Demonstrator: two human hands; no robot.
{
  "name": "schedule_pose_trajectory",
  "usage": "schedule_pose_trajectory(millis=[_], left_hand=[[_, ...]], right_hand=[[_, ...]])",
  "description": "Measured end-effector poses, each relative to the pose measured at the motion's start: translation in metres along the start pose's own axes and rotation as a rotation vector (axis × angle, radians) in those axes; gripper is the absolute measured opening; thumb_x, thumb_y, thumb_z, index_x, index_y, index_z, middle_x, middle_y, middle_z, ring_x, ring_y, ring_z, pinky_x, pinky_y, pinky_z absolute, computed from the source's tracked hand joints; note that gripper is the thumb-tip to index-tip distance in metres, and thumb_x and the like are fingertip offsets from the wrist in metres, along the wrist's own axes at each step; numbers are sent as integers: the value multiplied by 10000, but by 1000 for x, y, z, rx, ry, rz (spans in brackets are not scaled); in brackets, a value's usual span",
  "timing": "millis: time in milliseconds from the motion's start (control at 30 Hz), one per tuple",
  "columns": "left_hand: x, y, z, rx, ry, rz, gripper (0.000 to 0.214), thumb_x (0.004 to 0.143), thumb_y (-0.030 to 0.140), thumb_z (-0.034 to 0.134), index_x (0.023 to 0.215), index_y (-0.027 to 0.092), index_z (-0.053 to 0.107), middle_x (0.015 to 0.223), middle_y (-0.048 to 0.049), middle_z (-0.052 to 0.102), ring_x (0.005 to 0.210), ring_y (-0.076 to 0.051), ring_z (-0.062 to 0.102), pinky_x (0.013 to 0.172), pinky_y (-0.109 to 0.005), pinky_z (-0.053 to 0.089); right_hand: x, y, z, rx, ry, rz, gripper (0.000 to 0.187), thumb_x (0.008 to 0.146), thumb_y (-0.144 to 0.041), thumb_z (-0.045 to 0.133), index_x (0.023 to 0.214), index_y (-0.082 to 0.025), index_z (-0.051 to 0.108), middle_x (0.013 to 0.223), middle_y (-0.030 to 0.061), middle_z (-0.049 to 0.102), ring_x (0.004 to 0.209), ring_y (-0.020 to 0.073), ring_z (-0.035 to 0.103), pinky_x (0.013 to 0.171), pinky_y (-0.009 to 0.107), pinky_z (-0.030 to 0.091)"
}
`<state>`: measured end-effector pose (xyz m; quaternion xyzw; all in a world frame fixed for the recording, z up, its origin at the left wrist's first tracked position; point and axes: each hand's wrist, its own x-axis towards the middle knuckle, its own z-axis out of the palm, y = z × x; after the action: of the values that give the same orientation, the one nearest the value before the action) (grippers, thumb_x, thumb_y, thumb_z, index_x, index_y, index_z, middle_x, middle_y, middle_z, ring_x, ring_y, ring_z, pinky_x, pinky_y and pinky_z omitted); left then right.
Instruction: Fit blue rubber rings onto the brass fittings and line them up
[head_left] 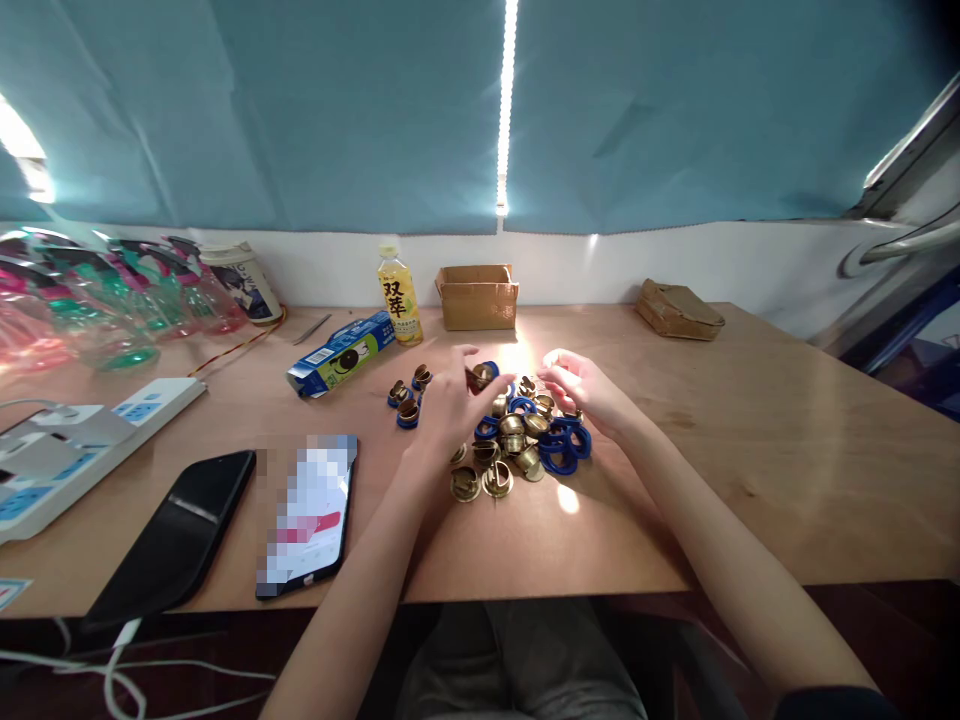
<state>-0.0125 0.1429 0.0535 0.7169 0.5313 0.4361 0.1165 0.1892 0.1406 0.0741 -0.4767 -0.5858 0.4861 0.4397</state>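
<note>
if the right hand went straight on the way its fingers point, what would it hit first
Most likely the left hand, whose thumb points toward the right hand. Depth is unclear, though: if low enough, the right hand could brush the brass piece between them first.

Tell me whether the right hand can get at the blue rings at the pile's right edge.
Probably yes: the right hand is just beyond the blue rings, whose near side looks uncovered. Whether it already holds something is unclear.

The table carries brass parts, blue rings and phones.
</note>
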Motion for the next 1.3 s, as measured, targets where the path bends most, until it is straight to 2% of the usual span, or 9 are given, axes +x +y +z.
schedule_pose_trajectory(millis=[133,267,433,633,733,800,900,1133,1300], left_hand=[[9,-21,-13,145,99,-148,483,843,654,578,993,195,563,847,-108,727,797,-294,697,696,-349,476],[15,-35,-23,244,163,-263,507,880,702,441,983,219,555,867,-135,732,858,-361,695,716,-396,478],[21,-37,-22,280,83,-297,406,995,528,271,1082,210,508,912,-142,742,886,-348,710,731,-395,489],[43,-42,-10,301,-169,-167,349,983,432,432,1174,148,499,1005,-164,737,972,-326,694,818,-404,506],[50,-52,-1,333,-308,-106,356,913,391,619,1141,121,577,1053,-155,712,1007,-292,673,875,-422,523],[51,-60,4,355,-372,-79,334,929,365,622,1181,145,605,1159,-104,667,1017,-236,660,883,-440,547],[51,-67,8,391,-411,-51,336,947,339,604,1243,179,593,1261,-98,618,1058,-229,644,888,-446,559],[48,-67,3,465,-439,-24,319,950,341,597,1232,192,602,1269,-99,618,1066,-230,641,897,-438,556],[43,-65,1,502,-426,-50,317,949,341,599,1229,192,604,1267,-99,619,1065,-230,641,897,-437,556]], right_hand=[[2,1,0,-46,72,18,216,741,-368,580,725,-220,425,549,-78,385,416,57,259,433,218,160],[6,9,-1,-156,109,-35,228,772,-407,557,728,-224,429,547,-65,409,428,81,304,442,230,201],[14,24,-10,-417,219,-164,178,790,-332,557,692,-215,467,570,-29,464,531,131,398,535,267,280],[28,47,-36,-706,380,-236,109,775,-192,532,671,-200,501,709,42,565,681,181,462,656,307,308],[35,58,-47,-775,386,-217,142,811,-213,512,678,-188,556,766,75,616,735,198,506,691,304,344],[37,63,-50,-795,360,-200,196,844,-244,502,679,-185,591,764,76,642,746,200,533,698,295,362],[39,69,-51,-791,317,-168,219,861,-248,504,704,-180,641,769,72,680,738,197,569,687,287,381],[41,82,-53,-676,269,-96,136,791,-173,575,833,-167,704,821,69,734,754,198,649,707,277,453],[40,73,-49,-555,227,-95,159,841,-243,552,847,-151,682,826,81,729,727,185,662,664,267,489]])
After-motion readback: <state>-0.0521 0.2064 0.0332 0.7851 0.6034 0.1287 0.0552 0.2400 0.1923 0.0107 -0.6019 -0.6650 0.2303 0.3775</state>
